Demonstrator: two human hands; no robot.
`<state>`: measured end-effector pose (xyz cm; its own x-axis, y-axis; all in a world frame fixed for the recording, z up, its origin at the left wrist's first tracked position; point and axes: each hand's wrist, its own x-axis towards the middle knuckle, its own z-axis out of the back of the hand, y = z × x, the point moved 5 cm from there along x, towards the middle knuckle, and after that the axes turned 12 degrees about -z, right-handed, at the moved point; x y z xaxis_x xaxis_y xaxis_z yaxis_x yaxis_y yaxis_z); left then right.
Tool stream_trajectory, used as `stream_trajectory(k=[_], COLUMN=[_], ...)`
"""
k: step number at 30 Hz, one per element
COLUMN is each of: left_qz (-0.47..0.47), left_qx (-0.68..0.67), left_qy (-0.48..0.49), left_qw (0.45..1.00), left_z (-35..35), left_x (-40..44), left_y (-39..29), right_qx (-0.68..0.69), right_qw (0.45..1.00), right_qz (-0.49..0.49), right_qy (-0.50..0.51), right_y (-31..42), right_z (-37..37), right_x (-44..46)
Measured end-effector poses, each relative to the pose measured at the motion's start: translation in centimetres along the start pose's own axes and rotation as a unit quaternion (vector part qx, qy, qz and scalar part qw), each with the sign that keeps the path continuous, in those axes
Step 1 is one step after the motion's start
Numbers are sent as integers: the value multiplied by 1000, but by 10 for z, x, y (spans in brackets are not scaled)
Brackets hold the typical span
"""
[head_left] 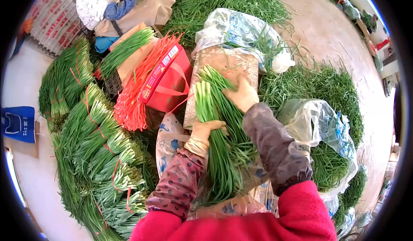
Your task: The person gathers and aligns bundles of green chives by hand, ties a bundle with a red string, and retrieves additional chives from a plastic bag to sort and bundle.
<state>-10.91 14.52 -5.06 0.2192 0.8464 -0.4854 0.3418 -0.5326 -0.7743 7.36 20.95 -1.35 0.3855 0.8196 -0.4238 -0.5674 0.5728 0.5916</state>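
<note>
My left hand (201, 137), in a pale glove, is wrapped round a bunch of green chives (205, 107). Their whitish cut ends point up and away, and the long leaves hang down toward my lap. More loose chives (228, 105) lie just right of that bunch on a patterned board (247, 64). Over the right edge of these leaves is my right hand (241, 95), also gloved. Its thumb and fingers are apart, with nothing visible between them. A red bag (174, 79) with bright red ties (144, 86) stands left of the board.
Tied chive bundles (101, 142) are stacked at left. Loose green heaps (228, 0) lie behind and at right, beside clear plastic bags (307, 118). A co-worker (101, 8) sits at the back left near white crates (56, 17). A blue bag (18, 125) is at far left.
</note>
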Motion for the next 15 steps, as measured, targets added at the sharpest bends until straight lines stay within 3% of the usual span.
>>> stream_trajectory(k=[1,2,4,7,8,12,15], left_qz=[-39,-37,-56,-40,-47,-63,-56], left_qx=[7,8,-27,-64,-52,-22,-28], left_qy=[-12,-15,-70,-107,-117,-139,-139], left_qw=[999,999,996,991,991,988,988], left_z=[6,11,27,41,43,52,53], left_x=[10,20,41,56,58,70,80], left_y=[-6,-4,1,11,14,31,34], right_qx=[-83,-82,-237,-282,-296,-285,-307], right_qw=[996,996,971,958,953,953,950], right_qz=[-23,-24,-39,-47,-31,26,-14], right_qy=[30,33,-11,-5,-55,-98,-53], right_y=[1,1,-4,-9,-13,-22,-28], right_z=[-17,-34,-61,-83,-89,-100,-114], right_x=[7,14,24,34,37,45,59])
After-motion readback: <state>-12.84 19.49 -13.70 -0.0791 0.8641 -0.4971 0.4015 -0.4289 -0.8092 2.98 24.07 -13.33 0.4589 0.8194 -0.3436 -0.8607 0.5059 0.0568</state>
